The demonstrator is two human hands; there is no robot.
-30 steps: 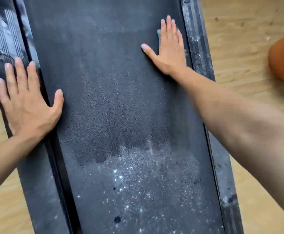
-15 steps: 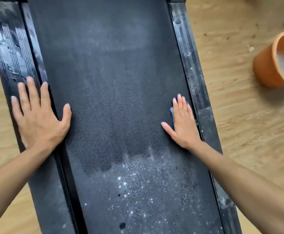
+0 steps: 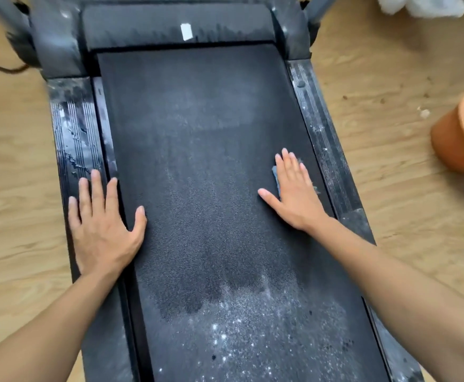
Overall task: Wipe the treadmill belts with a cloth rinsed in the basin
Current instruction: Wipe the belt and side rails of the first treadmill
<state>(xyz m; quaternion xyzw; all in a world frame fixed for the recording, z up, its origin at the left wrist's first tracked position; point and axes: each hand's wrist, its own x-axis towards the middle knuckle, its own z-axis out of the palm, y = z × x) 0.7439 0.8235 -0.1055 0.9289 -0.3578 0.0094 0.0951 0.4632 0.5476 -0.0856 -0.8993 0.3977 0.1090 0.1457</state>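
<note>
The right hand [image 3: 294, 194] lies flat, fingers straight, pressing a blue cloth [image 3: 276, 177] against the right edge of the grainy black belt [image 3: 197, 161]; the palm hides most of the cloth. The left hand [image 3: 104, 230] holds nothing and rests spread on the ribbed side rail [image 3: 73, 128], thumb on the belt. White specks dust the near belt. A small white label [image 3: 186, 31] is unreadable. The orange basin [image 3: 454, 139] on the wood floor [image 3: 10, 161] is cut off.

right hand [image 3: 294, 194] pressing cloth [image 3: 276, 179] drawn back down belt [image 3: 197, 161], then slightly forward
</note>
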